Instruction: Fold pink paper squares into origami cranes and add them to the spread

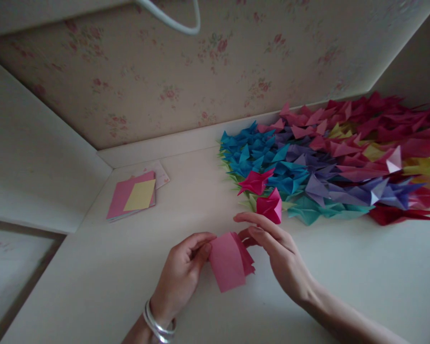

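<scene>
Several pink paper squares (226, 263) are held together above the white tabletop, their right edges fanned apart. My left hand (186, 265), with silver bangles at the wrist, is closed on their left edge, pinching them between thumb and fingers. At the upper right edge of the papers is my right hand (277, 251). Its fingers are apart, one stretched out to the left and others bent close to the sheets; whether they touch the paper is unclear. Just beyond these fingers sits a folded bright pink paper piece (270, 206), with another pink folded piece (255, 182) behind it.
A large spread of folded paper pieces (322, 157) in blue, purple, pink, yellow and red covers the right back of the white table (186, 196). To the left lies a pile of pink and yellow paper (131, 196). Floral wallpaper (172, 91) and a white cable (175, 24) are behind.
</scene>
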Motion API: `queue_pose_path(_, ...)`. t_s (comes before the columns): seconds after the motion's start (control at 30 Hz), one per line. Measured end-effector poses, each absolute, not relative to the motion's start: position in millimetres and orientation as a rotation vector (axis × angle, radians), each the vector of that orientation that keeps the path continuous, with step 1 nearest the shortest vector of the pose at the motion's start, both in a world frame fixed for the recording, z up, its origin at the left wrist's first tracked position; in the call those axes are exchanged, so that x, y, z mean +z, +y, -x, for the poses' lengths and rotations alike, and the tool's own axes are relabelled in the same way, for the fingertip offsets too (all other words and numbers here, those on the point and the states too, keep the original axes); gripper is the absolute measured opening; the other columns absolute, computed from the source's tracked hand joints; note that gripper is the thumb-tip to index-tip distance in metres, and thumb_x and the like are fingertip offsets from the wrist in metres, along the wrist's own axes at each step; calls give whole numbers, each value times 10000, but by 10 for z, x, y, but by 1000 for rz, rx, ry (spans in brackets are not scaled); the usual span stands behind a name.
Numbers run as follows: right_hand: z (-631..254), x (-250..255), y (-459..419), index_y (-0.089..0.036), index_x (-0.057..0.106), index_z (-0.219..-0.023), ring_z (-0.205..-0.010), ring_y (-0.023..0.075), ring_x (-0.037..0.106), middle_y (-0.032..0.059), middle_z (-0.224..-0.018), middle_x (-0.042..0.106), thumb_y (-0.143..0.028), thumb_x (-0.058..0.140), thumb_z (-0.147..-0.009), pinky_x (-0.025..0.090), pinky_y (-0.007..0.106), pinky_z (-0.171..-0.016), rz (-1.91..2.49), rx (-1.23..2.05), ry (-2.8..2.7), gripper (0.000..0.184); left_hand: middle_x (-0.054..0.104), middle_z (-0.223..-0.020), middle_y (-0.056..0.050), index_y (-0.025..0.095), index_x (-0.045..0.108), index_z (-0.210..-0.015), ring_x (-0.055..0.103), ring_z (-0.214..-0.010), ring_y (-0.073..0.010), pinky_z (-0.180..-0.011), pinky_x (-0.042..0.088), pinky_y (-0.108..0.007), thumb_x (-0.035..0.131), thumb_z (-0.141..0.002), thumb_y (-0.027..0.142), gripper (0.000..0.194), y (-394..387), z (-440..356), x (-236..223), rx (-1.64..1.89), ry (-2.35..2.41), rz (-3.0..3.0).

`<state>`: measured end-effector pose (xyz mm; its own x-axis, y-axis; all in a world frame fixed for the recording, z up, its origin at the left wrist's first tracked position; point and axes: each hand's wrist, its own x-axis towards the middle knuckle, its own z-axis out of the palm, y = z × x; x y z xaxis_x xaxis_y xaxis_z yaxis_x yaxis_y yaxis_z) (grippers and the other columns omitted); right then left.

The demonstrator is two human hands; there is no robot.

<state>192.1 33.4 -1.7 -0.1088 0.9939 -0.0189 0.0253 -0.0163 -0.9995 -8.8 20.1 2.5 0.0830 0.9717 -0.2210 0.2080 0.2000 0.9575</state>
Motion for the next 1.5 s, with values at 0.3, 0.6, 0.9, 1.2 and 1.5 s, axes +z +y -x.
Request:
queue_pose_path(0.3, -1838, -37, 314, -160, 756, -888, -599, 151, 564, 38, -695, 690, -355, 605, -908, 391, 242, -517, 1315, 1270, -1612, 248, 749, -1095, -77, 215, 704, -1092, 701, -950, -217, -841, 518, -266, 596, -931, 326, 223, 142, 11, 23, 877, 1432, -1412)
queue_pose_path(0.6, -1786, -83, 287, -177, 748, -870, -645, 163, 594, 35, -747, 709, -342, 597, -911, 436, 235, -562, 1236, 1221, -1532, 227, 750, -986, -68, 178, 699, -1042, 664, -881, -208, -805, 494, -270, 498, -975, 422, 323, 105, -99, -1, 859, 1353, -1338)
queue_pose_path(0.9, -1803, -71, 317, -172, 705, -797, -658, 156, 550, 26, -714, 644, -385, 603, -899, 408, 233, -557, 1177, 1436, -1367, 257, 579, -596, 29, 201, 612, -940, 554, -467, -148, -435, 392, -215, 398, -986, 502, 372, 47, -93, 24, 757, 1467, -1342)
queue_pose_path(1.2, -1776, -72, 312, -159, 707, -807, -662, 161, 547, 34, -723, 650, -385, 577, -916, 388, 249, -566, 1159, 1518, -1533, 282, 568, -636, 11, 211, 549, -796, 557, -579, -152, -562, 366, -235, 359, -1021, 429, 366, 49, -77, -4, 679, 1545, -1682)
queue_pose_path(1.5, -1790, -30, 287, -152, 646, -724, -590, 122, 433, -14, -626, 500, -338, 511, -950, 327, 234, -524, 1215, 1322, -1626, 322, 553, -641, 31, 220, 541, -827, 553, -587, -136, -573, 347, -226, 360, -1031, 367, 309, 47, -85, -8, 616, 1446, -1724)
